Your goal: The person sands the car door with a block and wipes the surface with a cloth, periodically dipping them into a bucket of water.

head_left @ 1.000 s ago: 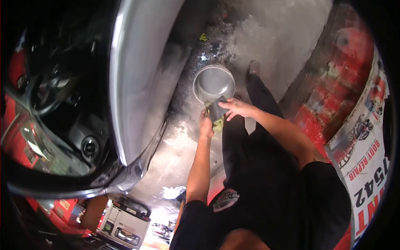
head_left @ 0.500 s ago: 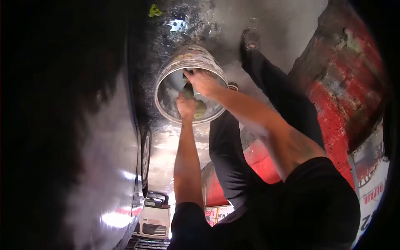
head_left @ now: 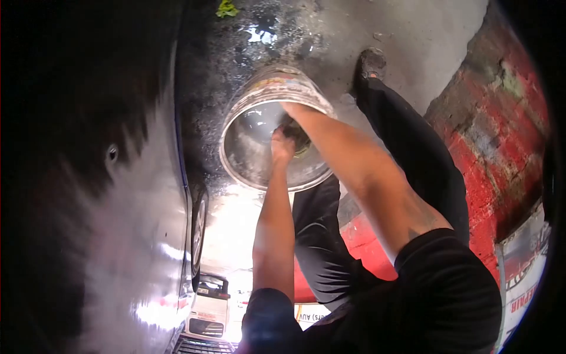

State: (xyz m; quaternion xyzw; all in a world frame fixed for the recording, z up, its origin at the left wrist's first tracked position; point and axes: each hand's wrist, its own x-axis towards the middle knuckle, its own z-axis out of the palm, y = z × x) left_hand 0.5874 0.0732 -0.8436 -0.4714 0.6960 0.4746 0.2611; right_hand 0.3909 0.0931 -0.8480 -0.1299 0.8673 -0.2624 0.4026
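we found the bucket [head_left: 234, 162] at the centre of the frame, a little above the middle, its mouth turned toward us and its outer wall streaked and stained. pale liquid with bright glints lay inside it. within the mouth, right of the liquid, we noted a dark green cloth [head_left: 299, 137], with a paler yellowish-green part low on it; shadow kept us from reading its full shape.

we recorded the left hand [head_left: 283, 145] inside the mouth, at the cloth's left side, its fingers curled narrowly onto the cloth. the right hand [head_left: 290, 110] reached in past the upper right of the rim; its fingers were hidden, so we could not tell how wide they stood or what they held.

around the bucket we observed a dark, wet floor [head_left: 206, 112], with a yellow-green scrap [head_left: 226, 8] on it at the upper left of the frame. a shoe [head_left: 372, 62] stood at the upper right of the bucket, below it a black trouser leg [head_left: 413, 138]. a glossy vehicle [head_left: 135, 236] filled the left side, its wheel [head_left: 201, 230] at the lower left; beneath that we saw a white vehicle [head_left: 209, 310]. a red wall [head_left: 480, 168], its paint worn, ran down the right side, above a printed sign [head_left: 522, 280].
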